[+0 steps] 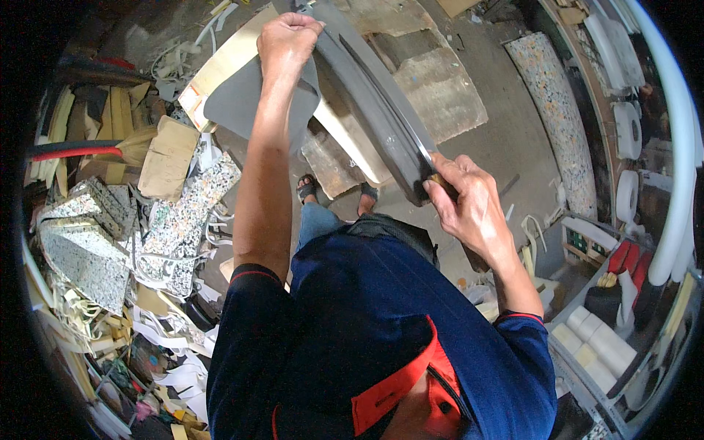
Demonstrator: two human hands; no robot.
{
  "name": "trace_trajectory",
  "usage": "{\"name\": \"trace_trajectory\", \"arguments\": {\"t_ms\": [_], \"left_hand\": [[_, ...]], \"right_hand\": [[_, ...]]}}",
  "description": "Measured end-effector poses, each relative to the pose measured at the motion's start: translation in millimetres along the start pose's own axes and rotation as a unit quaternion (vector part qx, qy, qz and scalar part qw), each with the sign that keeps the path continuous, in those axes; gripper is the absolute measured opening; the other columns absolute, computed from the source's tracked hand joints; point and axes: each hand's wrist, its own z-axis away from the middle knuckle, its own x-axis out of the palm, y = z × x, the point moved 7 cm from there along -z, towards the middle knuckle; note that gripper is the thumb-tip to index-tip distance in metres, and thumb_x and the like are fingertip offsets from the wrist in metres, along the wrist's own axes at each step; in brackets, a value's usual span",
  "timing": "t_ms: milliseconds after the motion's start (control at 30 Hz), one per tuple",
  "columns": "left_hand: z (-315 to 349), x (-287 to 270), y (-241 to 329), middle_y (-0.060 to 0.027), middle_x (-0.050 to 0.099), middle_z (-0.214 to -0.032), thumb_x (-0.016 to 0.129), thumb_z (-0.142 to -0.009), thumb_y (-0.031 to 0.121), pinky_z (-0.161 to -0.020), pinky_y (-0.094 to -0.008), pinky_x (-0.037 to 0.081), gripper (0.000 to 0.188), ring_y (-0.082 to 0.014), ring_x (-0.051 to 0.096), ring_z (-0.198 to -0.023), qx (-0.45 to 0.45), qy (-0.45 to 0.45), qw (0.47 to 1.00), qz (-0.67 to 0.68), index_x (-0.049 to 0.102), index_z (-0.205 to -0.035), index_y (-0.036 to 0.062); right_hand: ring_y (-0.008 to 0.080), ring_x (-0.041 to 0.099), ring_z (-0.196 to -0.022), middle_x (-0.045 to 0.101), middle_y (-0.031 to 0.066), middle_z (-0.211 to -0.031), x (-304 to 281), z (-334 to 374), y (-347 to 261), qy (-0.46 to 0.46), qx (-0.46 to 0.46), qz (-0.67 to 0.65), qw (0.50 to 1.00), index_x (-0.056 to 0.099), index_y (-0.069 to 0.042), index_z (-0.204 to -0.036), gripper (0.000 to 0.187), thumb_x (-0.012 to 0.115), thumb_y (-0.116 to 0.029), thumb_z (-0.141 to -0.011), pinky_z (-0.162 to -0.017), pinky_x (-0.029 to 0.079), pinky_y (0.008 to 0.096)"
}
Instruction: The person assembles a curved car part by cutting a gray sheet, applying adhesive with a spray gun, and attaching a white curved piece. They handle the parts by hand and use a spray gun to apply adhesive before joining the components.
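My left hand is closed at the far end, its fingertips pinching the edge of a thin grey sheet. The sheet drapes down under my left wrist and forearm. On the right, my right hand wraps around the handle of a long knife, whose straight blade reaches up and leftward. Along the blade lies a long dark grey strip of material, running from near my left hand down to my right. Below both sits a cream-coloured board, partly covered by the grey sheet.
Heaped foam offcuts and white scraps lie to the left, with a brown cardboard piece. Flattened cardboard is on the floor ahead. A speckled foam roll stands at right, near a rack holding white rolls.
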Motion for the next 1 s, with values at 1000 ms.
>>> {"name": "trace_trajectory", "arguments": {"t_ms": [1000], "left_hand": [[101.5, 13.5, 59.4, -0.005, 0.067, -0.067, 0.078, -0.08, 0.03, -0.061, -0.0309, 0.049, 0.03, -0.0132, 0.061, -0.063, 0.062, -0.181, 0.975, -0.115, 0.073, -0.087, 0.002]], "right_hand": [[0.0247, 0.062, -0.077, 0.062, 0.0134, -0.083, 2.4, 114.5, 46.2, 0.018, 0.078, -0.058, 0.995, 0.067, 0.0, -0.125, 0.041, 0.071, -0.005, -0.085, -0.071, 0.05, 0.0346]]}}
